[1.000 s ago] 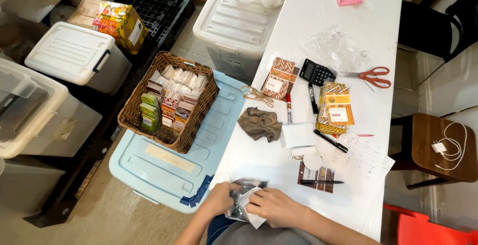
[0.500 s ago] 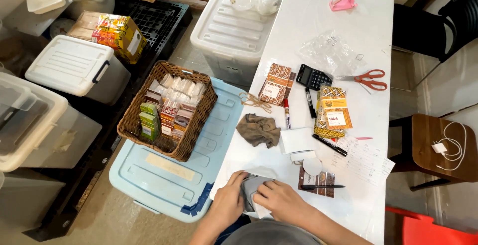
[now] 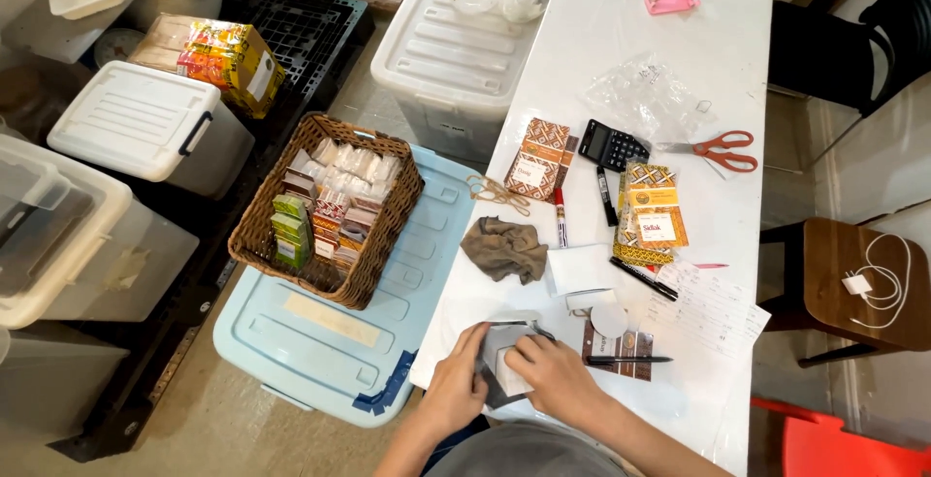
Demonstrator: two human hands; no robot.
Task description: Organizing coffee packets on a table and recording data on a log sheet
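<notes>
My left hand and my right hand both grip a small grey and white packet at the near edge of the white table. The left hand holds its left side and the right hand covers its right side. Just beyond the packet lie a crumpled brown cloth, a folded white paper and a small round white disc. A dark patterned card with a black pen across it lies beside my right hand.
A wicker basket of small packets sits on a light blue bin lid. On the table are patterned boxes, a calculator, red scissors, markers, rubber bands, a plastic bag. White bins stand at the left, a wooden stool at the right.
Both hands have shifted slightly up the table with the packet. The packet, crumpled and loose a second ago, is now pressed flatter between them.
</notes>
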